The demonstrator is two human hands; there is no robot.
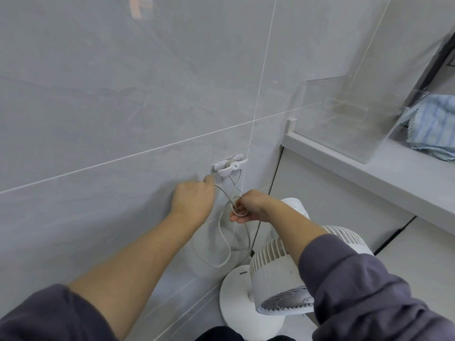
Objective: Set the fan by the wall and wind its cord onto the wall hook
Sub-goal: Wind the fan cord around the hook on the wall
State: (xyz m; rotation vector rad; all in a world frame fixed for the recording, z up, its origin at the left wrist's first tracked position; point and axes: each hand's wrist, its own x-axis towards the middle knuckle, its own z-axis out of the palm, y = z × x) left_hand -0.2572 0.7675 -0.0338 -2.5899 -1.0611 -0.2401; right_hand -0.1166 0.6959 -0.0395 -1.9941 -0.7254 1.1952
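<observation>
A white fan (278, 271) stands on its round base on the floor, close to the grey tiled wall. Its thin white cord (222, 244) hangs in a loose loop down the wall and runs up to a white wall hook (229, 165), where strands wrap round it. My left hand (193, 199) is just below and left of the hook, fingers curled on a strand of cord. My right hand (248, 206) is below the hook and holds a small coil of cord in its fingers.
A white counter (369, 173) juts out at the right, level with the hook. On it stand a clear acrylic box (344, 114) and a folded blue-and-white cloth (433, 126). White cabinet fronts lie below the counter, behind the fan.
</observation>
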